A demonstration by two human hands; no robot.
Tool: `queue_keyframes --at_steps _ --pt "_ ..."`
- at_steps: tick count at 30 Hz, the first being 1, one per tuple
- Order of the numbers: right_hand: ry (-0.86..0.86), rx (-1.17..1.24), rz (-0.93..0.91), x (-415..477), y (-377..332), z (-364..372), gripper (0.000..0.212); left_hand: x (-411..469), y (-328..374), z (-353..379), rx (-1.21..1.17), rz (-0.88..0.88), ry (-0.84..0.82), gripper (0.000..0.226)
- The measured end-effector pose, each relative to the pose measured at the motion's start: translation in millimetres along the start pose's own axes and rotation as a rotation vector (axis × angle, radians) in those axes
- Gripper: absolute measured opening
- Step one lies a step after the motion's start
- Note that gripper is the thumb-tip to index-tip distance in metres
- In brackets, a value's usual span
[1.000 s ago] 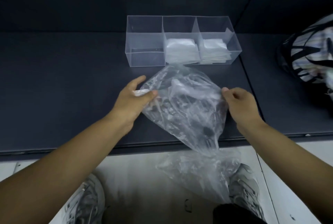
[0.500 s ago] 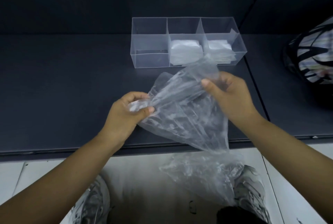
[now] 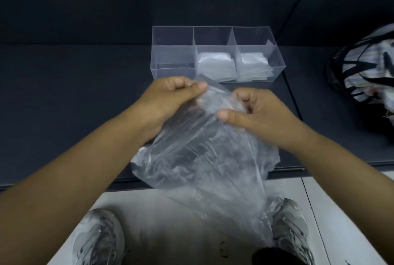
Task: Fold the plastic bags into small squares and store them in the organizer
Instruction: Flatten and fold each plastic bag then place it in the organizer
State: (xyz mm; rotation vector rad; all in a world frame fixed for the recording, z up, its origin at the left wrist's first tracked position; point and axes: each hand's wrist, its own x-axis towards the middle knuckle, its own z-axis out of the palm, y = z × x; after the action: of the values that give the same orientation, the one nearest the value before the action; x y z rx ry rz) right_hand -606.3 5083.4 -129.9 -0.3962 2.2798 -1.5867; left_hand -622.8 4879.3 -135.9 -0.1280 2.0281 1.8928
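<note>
Both hands have drawn together since half a second ago, gathering the top edge of the plastic bag [image 3: 202, 158] between them. The left hand [image 3: 170, 96] pinches the film with thumb and curled fingers, and the right hand [image 3: 260, 111] grips it likewise. The bag droops over the near edge of the table [image 3: 64, 98], just near of the organizer [image 3: 172, 60]. Such film looks light, limp and slippery, so it is best held at its corners and smoothed flat

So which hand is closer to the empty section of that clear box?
The left hand: it grips the plastic bag just in front of the organizer's empty left compartment. The right hand pinches the bag further right, farther from that compartment.
</note>
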Motion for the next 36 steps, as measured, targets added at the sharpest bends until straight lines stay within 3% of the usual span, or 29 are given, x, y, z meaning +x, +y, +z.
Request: queue_keyframes --at_steps 2,4,10,13,15,17,23,28,32,34,36 --pt "-0.122 -0.090 0.122 -4 9 -26 0.033 9 -10 -20 0.040 -0.013 0.170 0.021" --pt "-0.137 -0.104 0.238 -9 25 -53 0.034 14 -27 -47 0.082 -0.037 0.297 0.022" --pt "0.142 0.086 0.298 -11 64 -91 0.013 17 -67 -82 0.054 -0.148 0.512 0.025" --pt "0.106 0.102 0.279 -12 70 -78 0.031 18 -78 -84 0.030 -0.161 0.537 0.024" --pt "0.015 -0.013 0.272 -11 72 -62 0.042 19 -82 -86 0.016 -0.162 0.546 0.022" --pt "0.030 -0.166 0.299 -6 79 -46 0.048 21 -85 -87 0.008 -0.159 0.550 0.022" --pt "0.389 -0.124 0.304 8 103 -26 0.016 23 -87 -88 0.002 -0.162 0.554 0.023" --pt "0.681 0.073 0.294 22 104 -50 0.016 26 -91 -80 0.041 -0.118 0.606 0.027" --pt "0.830 0.033 0.258 28 96 -63 0.008 30 -80 -68 -0.082 -0.158 0.579 0.024" --pt "0.750 0.050 0.249 17 88 -65 0.005 27 -75 -71 -0.165 -0.220 0.517 0.027" --pt "0.503 0.092 0.250 -6 79 -58 0.016 17 -77 -79 -0.208 -0.301 0.435 0.034"
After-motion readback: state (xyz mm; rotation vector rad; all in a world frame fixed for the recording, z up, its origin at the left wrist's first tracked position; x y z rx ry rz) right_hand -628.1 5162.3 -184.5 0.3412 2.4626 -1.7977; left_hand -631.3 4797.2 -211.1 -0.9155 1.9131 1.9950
